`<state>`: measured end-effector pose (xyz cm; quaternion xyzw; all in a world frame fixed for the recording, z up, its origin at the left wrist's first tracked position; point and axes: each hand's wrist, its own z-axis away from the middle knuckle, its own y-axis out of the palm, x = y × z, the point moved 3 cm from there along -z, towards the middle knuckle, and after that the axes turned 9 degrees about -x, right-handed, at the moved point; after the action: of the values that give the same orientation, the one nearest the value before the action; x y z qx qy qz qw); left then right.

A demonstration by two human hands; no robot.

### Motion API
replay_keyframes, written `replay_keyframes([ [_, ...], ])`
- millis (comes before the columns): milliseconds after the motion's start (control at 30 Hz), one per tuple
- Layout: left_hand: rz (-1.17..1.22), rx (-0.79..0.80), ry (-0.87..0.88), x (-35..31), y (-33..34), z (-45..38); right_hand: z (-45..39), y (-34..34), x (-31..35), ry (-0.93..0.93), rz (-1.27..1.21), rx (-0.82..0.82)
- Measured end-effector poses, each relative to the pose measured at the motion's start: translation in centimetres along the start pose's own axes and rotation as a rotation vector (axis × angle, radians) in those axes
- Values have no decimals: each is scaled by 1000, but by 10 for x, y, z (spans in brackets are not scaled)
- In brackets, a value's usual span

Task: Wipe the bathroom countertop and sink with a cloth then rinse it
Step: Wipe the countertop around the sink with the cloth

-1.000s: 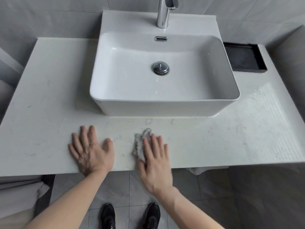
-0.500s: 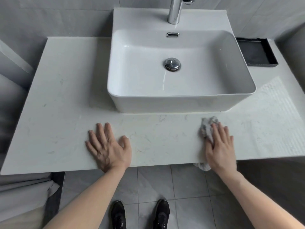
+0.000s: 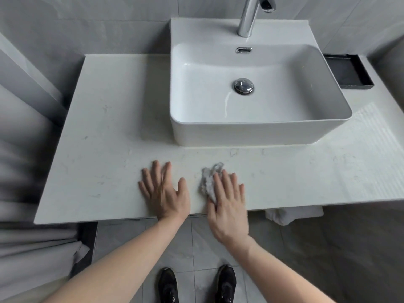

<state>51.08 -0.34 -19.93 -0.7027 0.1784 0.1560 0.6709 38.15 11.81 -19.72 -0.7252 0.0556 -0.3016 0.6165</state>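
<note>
right hand (image 3: pixel 227 200) flat, pressing the cloth (image 3: pixel 208 182) on the countertop (image 3: pixel 105 149); sink (image 3: pixel 258 133) lies just beyond, left hand (image 3: pixel 164 191) spread empty.

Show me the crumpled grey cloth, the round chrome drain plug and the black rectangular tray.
Crumpled grey cloth (image 3: pixel 207 182), head view, exposed bunched part.
Round chrome drain plug (image 3: pixel 243 85), head view, cap centre.
Black rectangular tray (image 3: pixel 347 72), head view, floor.

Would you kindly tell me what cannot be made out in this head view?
- Cloth: mostly hidden under the right hand; its full shape is unclear.
- Faucet: its top is cut off by the upper frame edge.
- Black tray: its near-left corner sits behind the sink rim.
- White fabric: mostly hidden below the countertop.
</note>
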Motion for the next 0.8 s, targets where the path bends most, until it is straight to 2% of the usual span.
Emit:
replay_keyframes([
  [133, 306, 25, 24, 23, -21, -8, 24, 28, 61, -202, -44, 58],
  [267, 278, 34, 132, 62, -62, -38, 14, 23, 45, -275, -30, 76],
  [400, 120, -18, 139, 123, -100, -92, -23, -5, -23, -21, 58, 20],
  [533, -37, -21, -37, 194, -125, -133, -58, -26, -79, 299, 121, -58],
  [633, -14, 65, -226, 231, -126, -141, -75, -22, -69, 510, 91, -121],
  [700, 0, 99, -314, 241, -118, -138, -81, -9, -39, 522, 57, -129],
  [800, -53, 17, -314, 241, -112, -133, -76, 19, 27, 384, 25, -130],
])
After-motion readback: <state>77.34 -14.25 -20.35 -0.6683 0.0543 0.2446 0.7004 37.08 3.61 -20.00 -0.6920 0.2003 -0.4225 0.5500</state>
